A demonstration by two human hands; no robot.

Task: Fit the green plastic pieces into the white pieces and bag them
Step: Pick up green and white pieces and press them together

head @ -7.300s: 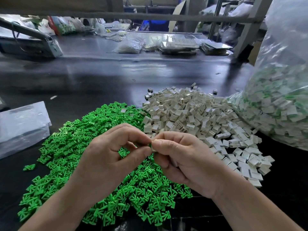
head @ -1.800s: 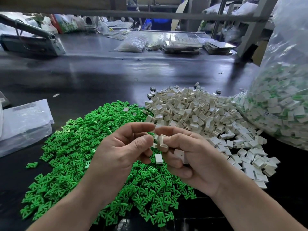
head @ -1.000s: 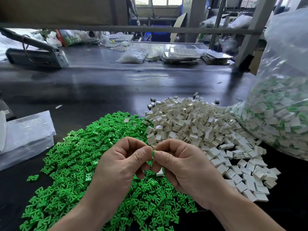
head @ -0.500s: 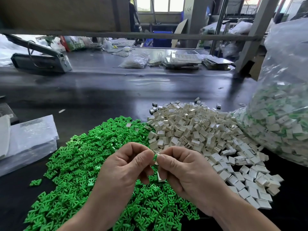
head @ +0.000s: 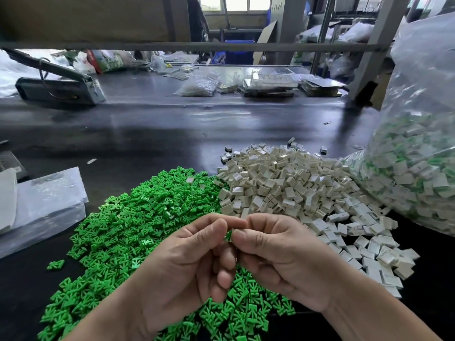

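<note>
Sleeves (head: 44, 205) of clear plastic lie left of the green pile (head: 138, 217), near it on the dark table (head: 172, 134). Over that pile's near edge the left hand (head: 187, 264) pinches a green piece (head: 229, 235) between thumb and forefinger, and the right hand (head: 278, 257), fingers curled, pinches the same piece from the other side. Right of the green pile, touching it, spreads the white pile (head: 295, 188), and further right a clear bag (head: 418, 156) holds fitted pieces
</note>
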